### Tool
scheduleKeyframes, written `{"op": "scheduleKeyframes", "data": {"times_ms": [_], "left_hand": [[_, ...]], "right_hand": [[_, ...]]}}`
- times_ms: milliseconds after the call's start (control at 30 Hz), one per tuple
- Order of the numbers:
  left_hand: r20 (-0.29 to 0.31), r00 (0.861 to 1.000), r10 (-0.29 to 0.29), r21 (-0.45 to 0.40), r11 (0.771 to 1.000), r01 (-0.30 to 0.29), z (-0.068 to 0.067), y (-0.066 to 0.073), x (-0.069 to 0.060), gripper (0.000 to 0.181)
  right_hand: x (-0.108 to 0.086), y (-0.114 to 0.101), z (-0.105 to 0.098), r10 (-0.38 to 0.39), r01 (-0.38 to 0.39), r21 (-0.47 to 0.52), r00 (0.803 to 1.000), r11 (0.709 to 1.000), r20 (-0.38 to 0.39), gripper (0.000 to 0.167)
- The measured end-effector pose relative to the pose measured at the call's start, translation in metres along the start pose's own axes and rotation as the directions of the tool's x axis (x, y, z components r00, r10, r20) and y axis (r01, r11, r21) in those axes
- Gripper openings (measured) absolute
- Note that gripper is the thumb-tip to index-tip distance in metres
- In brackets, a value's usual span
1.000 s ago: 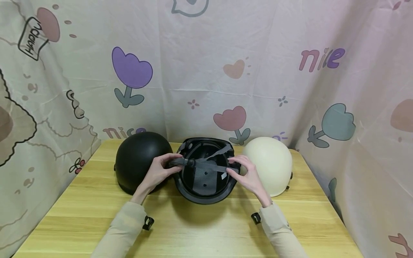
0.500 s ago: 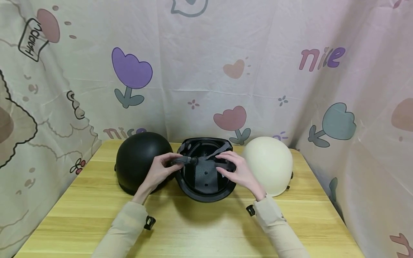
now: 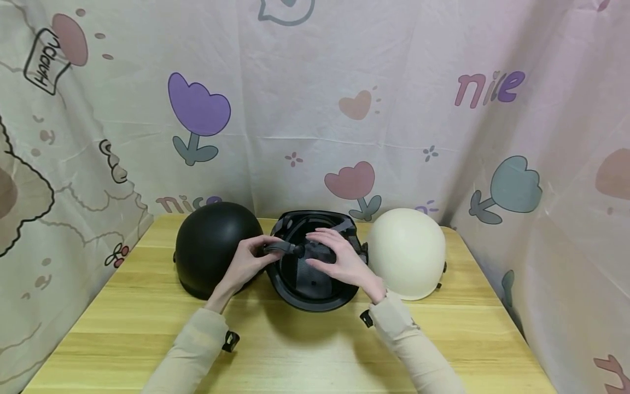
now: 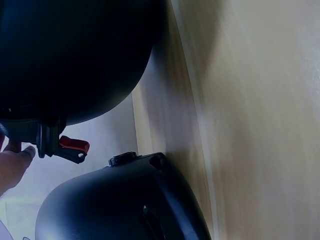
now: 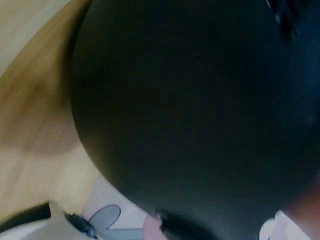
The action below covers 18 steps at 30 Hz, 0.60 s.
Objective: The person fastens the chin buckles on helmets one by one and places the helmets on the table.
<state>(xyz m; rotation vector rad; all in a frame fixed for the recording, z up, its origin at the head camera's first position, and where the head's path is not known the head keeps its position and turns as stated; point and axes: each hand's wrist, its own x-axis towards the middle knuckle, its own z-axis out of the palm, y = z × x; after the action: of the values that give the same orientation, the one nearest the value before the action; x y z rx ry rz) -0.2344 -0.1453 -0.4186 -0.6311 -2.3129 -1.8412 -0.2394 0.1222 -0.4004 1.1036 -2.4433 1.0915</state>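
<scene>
A black helmet (image 3: 312, 304) lies upside down in the middle of the table, its dark padded inside facing up. At its left rim my left hand (image 3: 248, 260) pinches the dark chin strap (image 3: 280, 247) between thumb and fingers. The left wrist view shows these fingertips (image 4: 22, 155) at the strap, close to a black clip with a red tab (image 4: 74, 144). Over the helmet's inside hovers my right hand (image 3: 342, 262), thumb and fingers spread apart, near the strap's end fitting (image 3: 299, 250). The dark shell (image 5: 190, 110) hides most of that hand's work in the right wrist view.
Another black helmet (image 3: 216, 246) stands dome up at the left, close to the middle one. To the right stands a cream helmet (image 3: 407, 254), also dome up. All are on a wooden table (image 3: 305, 361) before a patterned cloth (image 3: 295, 109).
My right hand has moved left from the right rim to over the helmet's inside, its fingers spreading wider. The strap stretched across the opening no longer shows taut. My left hand keeps its pinch.
</scene>
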Motion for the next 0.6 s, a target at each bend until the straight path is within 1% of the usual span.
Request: {"op": "scheduleKeyframes", "data": {"times_ms": [167,267,367,467,500,600], "left_hand": [[0.033,0.999,0.01,-0.013,1.0,-0.01,0.0,-0.002,-0.001,0.022],[0.055,0.998,0.011,-0.015,1.0,-0.01,0.0,-0.004,-0.002,0.022],[0.071,0.997,-0.002,-0.014,1.0,0.002,0.0,-0.005,-0.003,0.024],[0.082,0.997,-0.014,-0.002,1.0,0.014,-0.001,-0.007,-0.003,0.026],[0.082,0.996,-0.02,0.002,1.0,0.02,-0.001,-0.007,-0.004,0.026],[0.08,0.996,-0.025,0.013,1.0,0.024,-0.004,-0.008,-0.004,0.027]], "right_hand": [[0.004,-0.003,0.01,0.022,-0.021,-0.011,0.996,1.0,0.083,0.047],[0.006,-0.002,0.016,0.033,-0.03,-0.028,0.994,0.999,0.107,0.043],[0.006,0.0,0.019,0.036,-0.034,-0.022,0.993,0.999,0.109,0.036],[0.006,0.001,0.02,0.04,-0.041,0.014,0.995,0.999,0.092,0.027],[0.006,0.002,0.02,0.045,-0.049,0.041,0.995,0.998,0.084,0.024],[0.007,0.002,0.016,0.097,-0.105,0.134,0.993,0.985,0.064,0.016]]}}
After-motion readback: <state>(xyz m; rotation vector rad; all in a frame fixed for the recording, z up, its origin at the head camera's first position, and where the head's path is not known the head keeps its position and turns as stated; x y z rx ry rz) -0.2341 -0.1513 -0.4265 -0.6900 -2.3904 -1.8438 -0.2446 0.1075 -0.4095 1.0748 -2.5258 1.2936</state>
